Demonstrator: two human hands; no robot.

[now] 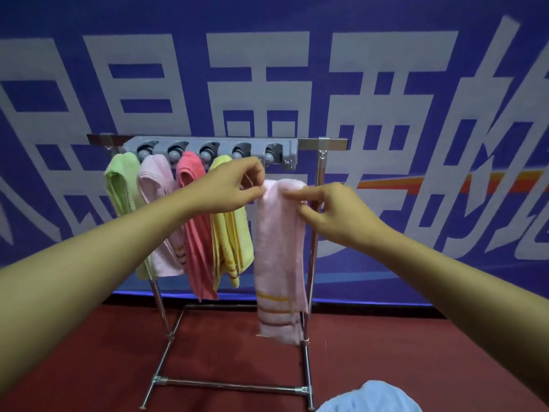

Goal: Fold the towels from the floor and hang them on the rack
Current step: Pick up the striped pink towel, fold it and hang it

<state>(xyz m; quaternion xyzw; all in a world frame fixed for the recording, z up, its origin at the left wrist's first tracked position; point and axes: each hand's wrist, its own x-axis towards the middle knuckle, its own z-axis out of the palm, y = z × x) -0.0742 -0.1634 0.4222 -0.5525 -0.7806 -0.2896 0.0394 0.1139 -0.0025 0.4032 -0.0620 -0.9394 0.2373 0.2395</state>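
Both hands pinch the folded pink towel (pixel 280 257) at its top: left hand (pixel 234 185) at ten o'clock, right hand (pixel 329 212) at two. It looks light, limp, easily gripped at the fold.

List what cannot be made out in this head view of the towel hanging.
- Fifth clip on the grey holder: whether the held pink towel is in it; the left hand covers the spot.
- Right hand fingers: tips sunk in the fold.
- Light blue cloth: cut off by the bottom edge.
- Green towel lower end: behind the left forearm.
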